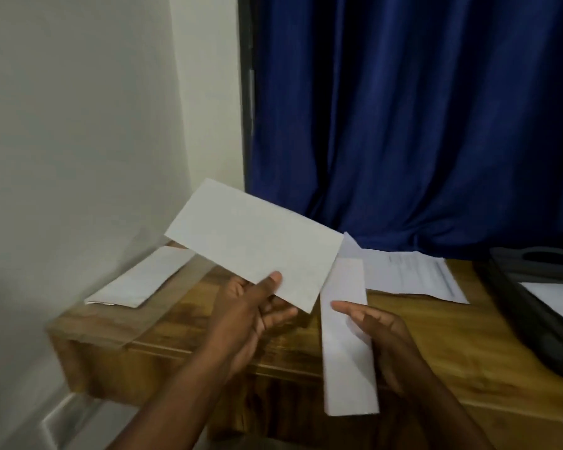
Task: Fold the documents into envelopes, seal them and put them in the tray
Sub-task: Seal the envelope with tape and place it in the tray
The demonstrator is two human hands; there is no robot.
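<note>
My left hand (257, 306) pinches a white envelope (254, 245) by its near edge, thumb on top, and holds it tilted above the wooden table (468, 352). My right hand (381, 336) holds a long folded document (345, 336) upright, fingers behind it and thumb side toward the envelope. A few white envelopes (137, 280) lie in a pile at the table's left corner. Printed sheets (416, 274) lie flat at the back of the table. The black tray (540, 306) sits at the right with a white item (559, 300) inside.
A dark blue curtain (420, 125) hangs behind the table. A white wall (78, 125) stands close on the left, right beside the table's left edge.
</note>
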